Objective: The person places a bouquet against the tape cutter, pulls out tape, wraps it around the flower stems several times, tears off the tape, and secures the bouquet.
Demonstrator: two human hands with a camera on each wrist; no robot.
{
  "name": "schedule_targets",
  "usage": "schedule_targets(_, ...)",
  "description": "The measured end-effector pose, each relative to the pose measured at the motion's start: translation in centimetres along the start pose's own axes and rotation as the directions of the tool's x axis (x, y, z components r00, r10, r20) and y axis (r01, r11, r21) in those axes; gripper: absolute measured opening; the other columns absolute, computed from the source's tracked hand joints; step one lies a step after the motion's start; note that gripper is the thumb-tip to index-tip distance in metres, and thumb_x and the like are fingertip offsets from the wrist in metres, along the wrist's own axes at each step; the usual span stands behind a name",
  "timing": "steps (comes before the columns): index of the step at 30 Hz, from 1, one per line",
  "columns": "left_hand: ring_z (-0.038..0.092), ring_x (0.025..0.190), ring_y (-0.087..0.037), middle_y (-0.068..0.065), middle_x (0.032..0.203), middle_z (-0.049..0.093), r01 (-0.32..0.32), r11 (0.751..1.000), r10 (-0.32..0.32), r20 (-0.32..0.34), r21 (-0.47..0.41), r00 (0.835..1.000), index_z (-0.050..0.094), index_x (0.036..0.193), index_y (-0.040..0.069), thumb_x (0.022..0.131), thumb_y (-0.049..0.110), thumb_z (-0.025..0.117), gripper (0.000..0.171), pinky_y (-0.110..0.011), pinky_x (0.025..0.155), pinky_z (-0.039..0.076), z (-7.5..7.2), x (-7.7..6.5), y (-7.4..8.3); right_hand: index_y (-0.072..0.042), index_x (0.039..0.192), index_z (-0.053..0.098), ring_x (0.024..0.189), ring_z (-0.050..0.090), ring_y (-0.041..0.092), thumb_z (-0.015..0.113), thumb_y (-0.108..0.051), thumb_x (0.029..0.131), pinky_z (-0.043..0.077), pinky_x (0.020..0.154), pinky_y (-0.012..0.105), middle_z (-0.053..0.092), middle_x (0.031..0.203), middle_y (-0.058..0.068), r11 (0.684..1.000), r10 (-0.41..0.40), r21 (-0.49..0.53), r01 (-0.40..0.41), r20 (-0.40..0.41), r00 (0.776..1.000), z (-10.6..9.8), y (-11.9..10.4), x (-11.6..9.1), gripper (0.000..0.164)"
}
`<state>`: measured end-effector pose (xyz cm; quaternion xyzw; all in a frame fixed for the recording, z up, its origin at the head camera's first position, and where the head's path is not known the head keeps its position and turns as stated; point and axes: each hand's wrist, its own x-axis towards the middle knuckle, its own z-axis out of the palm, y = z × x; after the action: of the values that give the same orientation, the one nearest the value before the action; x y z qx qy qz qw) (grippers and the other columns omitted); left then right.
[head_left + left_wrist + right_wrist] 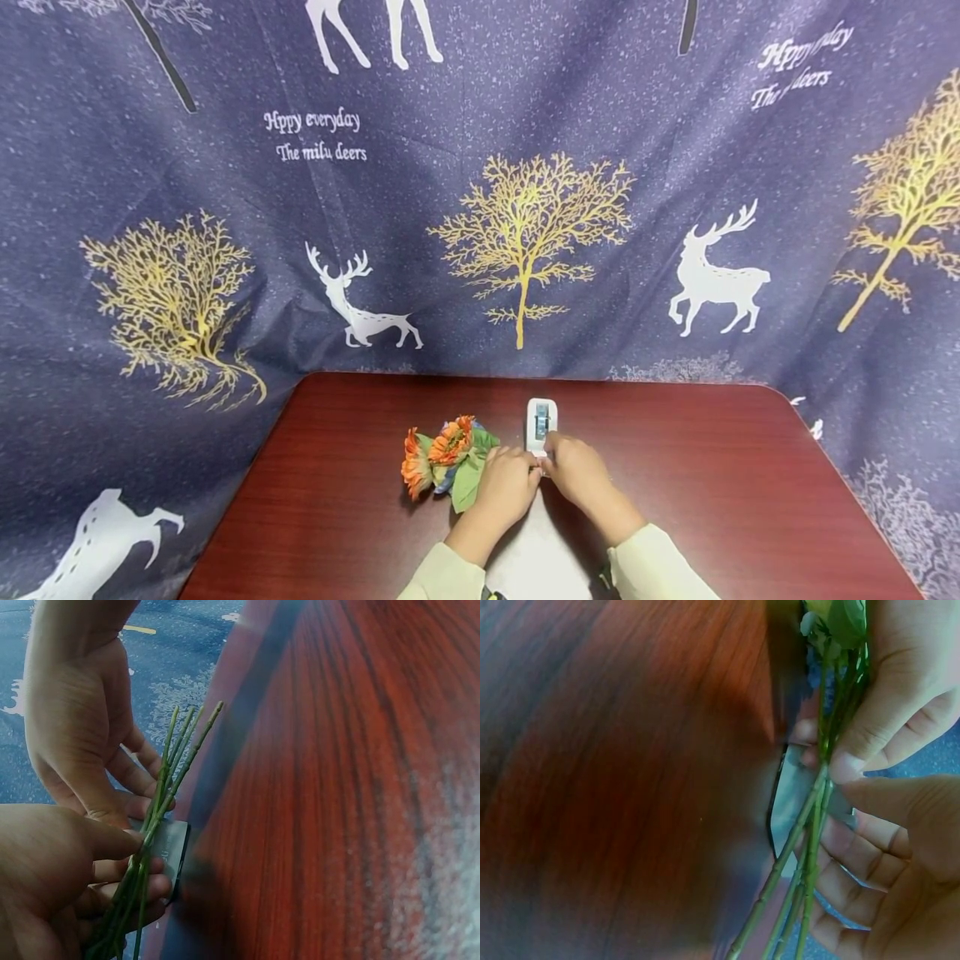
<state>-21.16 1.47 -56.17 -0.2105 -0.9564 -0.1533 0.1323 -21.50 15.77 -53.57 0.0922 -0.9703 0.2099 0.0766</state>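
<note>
My left hand holds a bunch of artificial flowers by the stems, thumb on top and fingers underneath. The orange blooms and green leaves point left, and the bare green stems reach past the fingers toward my right hand. A pale, see-through strip of tape lies behind the stems between both hands. My right thumb and forefinger pinch at this strip, close beside the left thumb, while the other right fingers are loosely bent. Just beyond the hands, a white tape dispenser with a bluish roll stands on the table.
The hands work over a glossy reddish-brown wooden table. A bright white patch shows on it between the forearms. Behind the table hangs a dark blue cloth printed with deer and trees.
</note>
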Motion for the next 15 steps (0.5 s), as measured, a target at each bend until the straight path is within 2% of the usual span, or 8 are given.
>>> schedule_targets(9, 0.065, 0.087, -0.017, 0.004, 0.088, 0.073, -0.001, 1.0, 0.001, -0.005, -0.005, 1.0, 0.075, 0.089, 0.02, 0.093, 0.031, 0.068, 0.014, -0.035, 0.094, 0.047, -0.11, -0.02, -0.02, -0.011, 0.081, 0.059, 0.071, 0.067, 0.028, 0.08, -0.013, 0.08, 0.053, 0.063, 0.042, 0.069, 0.079, 0.006, 1.0, -0.023, 0.004, 0.023, -0.022, 0.999, 0.06, 0.08, -0.05, 0.021)
schedule_targets(15, 0.066, 0.088, -0.016, 0.006, 0.087, 0.073, -0.022, 0.999, 0.022, -0.027, 0.023, 0.999, 0.075, 0.088, 0.022, 0.093, 0.033, 0.068, 0.014, -0.035, 0.094, 0.047, 0.3, 0.0, -0.2, -0.013, 0.08, 0.059, 0.068, 0.065, 0.025, 0.08, -0.014, 0.08, 0.052, 0.061, 0.041, 0.069, 0.078, 0.005, 0.999, -0.033, 0.009, 0.033, -0.027, 0.999, 0.31, 0.41, -0.02, 0.022)
